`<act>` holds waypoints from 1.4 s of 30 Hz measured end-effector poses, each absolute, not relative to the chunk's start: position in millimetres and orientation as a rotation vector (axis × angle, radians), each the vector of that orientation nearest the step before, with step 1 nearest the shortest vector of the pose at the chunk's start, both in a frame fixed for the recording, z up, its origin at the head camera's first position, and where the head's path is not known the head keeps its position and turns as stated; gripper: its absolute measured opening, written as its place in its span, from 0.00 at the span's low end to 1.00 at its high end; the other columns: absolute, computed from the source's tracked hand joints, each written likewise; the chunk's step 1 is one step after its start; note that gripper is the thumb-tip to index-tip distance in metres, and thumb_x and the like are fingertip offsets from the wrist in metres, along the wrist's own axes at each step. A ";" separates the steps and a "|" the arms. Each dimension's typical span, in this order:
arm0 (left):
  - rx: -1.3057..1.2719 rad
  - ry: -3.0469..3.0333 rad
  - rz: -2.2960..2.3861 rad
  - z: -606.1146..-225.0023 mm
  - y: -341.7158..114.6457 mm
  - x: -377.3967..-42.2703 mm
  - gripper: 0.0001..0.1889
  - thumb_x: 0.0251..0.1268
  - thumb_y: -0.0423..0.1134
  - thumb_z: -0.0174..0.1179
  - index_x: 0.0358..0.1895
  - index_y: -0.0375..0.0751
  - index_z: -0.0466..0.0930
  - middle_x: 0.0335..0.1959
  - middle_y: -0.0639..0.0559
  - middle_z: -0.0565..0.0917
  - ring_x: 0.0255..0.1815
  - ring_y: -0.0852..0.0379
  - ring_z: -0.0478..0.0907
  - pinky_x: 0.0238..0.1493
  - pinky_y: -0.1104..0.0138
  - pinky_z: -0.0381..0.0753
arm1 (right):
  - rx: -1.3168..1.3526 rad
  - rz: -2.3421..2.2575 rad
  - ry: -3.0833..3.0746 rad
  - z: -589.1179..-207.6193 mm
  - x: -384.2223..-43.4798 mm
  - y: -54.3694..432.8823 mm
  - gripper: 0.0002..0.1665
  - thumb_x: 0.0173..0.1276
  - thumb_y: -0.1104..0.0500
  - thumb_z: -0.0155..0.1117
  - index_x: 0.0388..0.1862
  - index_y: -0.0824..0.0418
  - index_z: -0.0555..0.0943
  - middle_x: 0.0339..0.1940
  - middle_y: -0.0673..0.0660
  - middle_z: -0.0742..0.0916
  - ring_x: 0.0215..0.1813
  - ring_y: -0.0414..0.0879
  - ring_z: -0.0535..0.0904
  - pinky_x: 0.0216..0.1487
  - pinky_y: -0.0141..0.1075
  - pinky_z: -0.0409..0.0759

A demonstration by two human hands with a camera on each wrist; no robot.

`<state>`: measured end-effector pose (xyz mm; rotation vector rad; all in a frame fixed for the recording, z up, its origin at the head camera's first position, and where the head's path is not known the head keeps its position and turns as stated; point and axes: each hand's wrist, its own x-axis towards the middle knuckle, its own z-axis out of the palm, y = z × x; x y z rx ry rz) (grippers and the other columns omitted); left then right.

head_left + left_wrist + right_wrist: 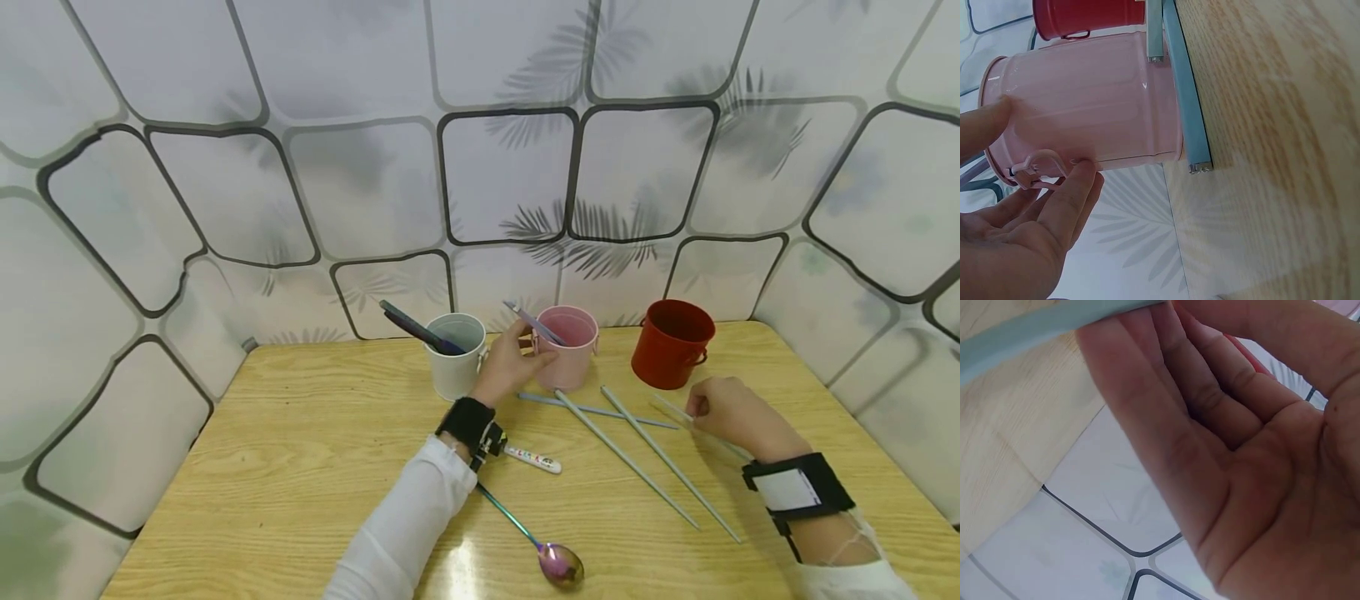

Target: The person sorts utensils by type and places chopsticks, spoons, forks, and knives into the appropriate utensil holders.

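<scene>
My left hand point(517, 362) holds the pink bucket point(570, 367) at its side, thumb on the front near the rim and fingers by the handle bracket in the left wrist view. Lavender sticks point(536, 323) lean out of this bucket. On the right, my right hand point(731, 412) pinches a pale green chopstick point(1047, 325) between thumb and fingertips, low over the table. Two pale green chopsticks point(626, 458) and a blue one point(600, 408) lie crossing in front of the pink bucket; their square silvery ends show in the left wrist view.
A white bucket point(453, 379) with dark pens point(420, 329) stands at the left, a red bucket point(671, 350) at the right. Nearer lie a printed white marker point(534, 460) and an iridescent spoon point(561, 567), its handle partly behind the left arm. Patterned cloth point(375, 192) encloses the wooden table point(285, 467).
</scene>
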<state>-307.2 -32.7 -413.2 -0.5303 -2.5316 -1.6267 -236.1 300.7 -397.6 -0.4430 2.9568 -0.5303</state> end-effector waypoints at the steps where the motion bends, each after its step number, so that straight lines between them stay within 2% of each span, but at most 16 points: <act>1: -0.528 -2.533 -1.628 -413.1 -32.7 -306.9 0.30 0.64 0.36 0.74 0.68 0.36 0.75 0.60 0.37 0.81 0.61 0.43 0.80 0.60 0.58 0.84 | -0.446 -0.538 2.955 -397.1 -236.3 300.4 0.06 0.56 0.72 0.70 0.28 0.64 0.82 0.24 0.51 0.81 0.29 0.46 0.74 0.30 0.39 0.76; 14: -0.531 -2.521 -1.653 -411.6 -32.7 -307.0 0.30 0.64 0.35 0.73 0.68 0.36 0.74 0.60 0.37 0.81 0.61 0.44 0.80 0.60 0.58 0.84 | -0.576 -0.573 2.937 -394.9 -236.0 300.1 0.10 0.54 0.73 0.71 0.25 0.61 0.82 0.23 0.48 0.79 0.27 0.43 0.72 0.27 0.34 0.73; 22: -0.528 -2.528 -1.651 -412.6 -33.3 -308.5 0.30 0.64 0.35 0.73 0.69 0.37 0.74 0.61 0.38 0.81 0.62 0.44 0.80 0.61 0.59 0.83 | -0.653 -0.600 2.979 -380.1 -229.4 290.7 0.12 0.55 0.74 0.72 0.26 0.60 0.80 0.23 0.47 0.79 0.27 0.42 0.71 0.26 0.33 0.72; 32: -0.530 -2.537 -1.655 -411.0 -33.4 -309.1 0.30 0.64 0.36 0.73 0.68 0.37 0.74 0.61 0.37 0.81 0.61 0.42 0.81 0.60 0.57 0.84 | -0.722 -0.656 3.093 -345.5 -210.2 260.5 0.10 0.61 0.72 0.75 0.32 0.60 0.82 0.28 0.48 0.85 0.32 0.43 0.81 0.30 0.35 0.79; 36: -0.537 -2.540 -1.659 -411.5 -33.5 -309.0 0.30 0.64 0.35 0.73 0.68 0.36 0.74 0.62 0.36 0.81 0.61 0.41 0.81 0.60 0.56 0.84 | -0.807 -0.794 3.135 -335.3 -200.9 249.3 0.13 0.60 0.72 0.76 0.34 0.57 0.83 0.32 0.49 0.88 0.34 0.44 0.84 0.30 0.33 0.83; 42: -0.553 -2.526 -1.652 -412.4 -33.4 -309.5 0.29 0.64 0.35 0.73 0.67 0.35 0.75 0.61 0.36 0.81 0.61 0.42 0.81 0.60 0.57 0.84 | -0.999 -1.023 3.231 -326.7 -190.0 230.4 0.17 0.57 0.73 0.78 0.37 0.55 0.84 0.36 0.48 0.88 0.35 0.39 0.84 0.34 0.27 0.86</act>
